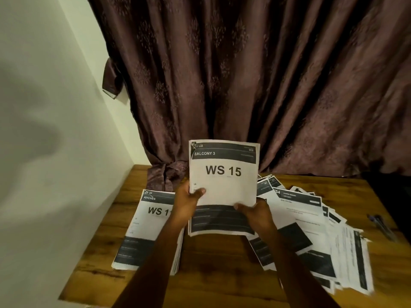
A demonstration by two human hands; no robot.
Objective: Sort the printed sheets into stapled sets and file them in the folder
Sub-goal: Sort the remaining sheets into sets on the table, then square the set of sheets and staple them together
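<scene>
Above the table [218, 263], stapled set [224, 174] pinched by both hands' fingers [200, 191]

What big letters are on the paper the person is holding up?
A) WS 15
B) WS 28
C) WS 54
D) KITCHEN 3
A: the held-up sheet, gripped by the left hand and right hand, reads "WS 15" under a "BALCONY 3" header.

Stack [142, 230] left, loose sheets [322, 241] right.

Brown curtain [244, 74], pale wall [44, 107], wooden table [218, 274].
</scene>
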